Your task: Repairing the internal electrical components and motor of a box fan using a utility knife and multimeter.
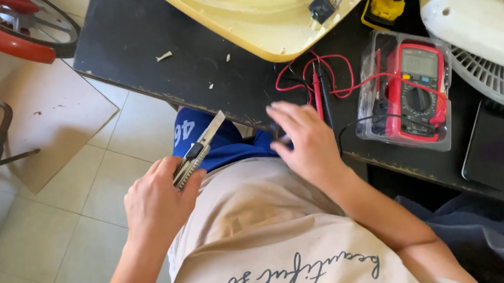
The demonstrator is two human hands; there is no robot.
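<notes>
Two hands: my left grip (161, 198) clenches a grey utility knife (198, 149); right grip (305, 139) pinches black wire (280, 133) near red multimeter (412, 90) on black worktop (129, 42).

The right hand (308, 142) hides what its fingers pinch; the white fan (489, 23) and cream housing (264, 15) run off-frame.

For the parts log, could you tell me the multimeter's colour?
Red multimeter with a dark face; head view.

Grey utility knife (198, 150), blade extended, angled up-right over lap, small dark wire piece (280, 133) at table edge
</notes>
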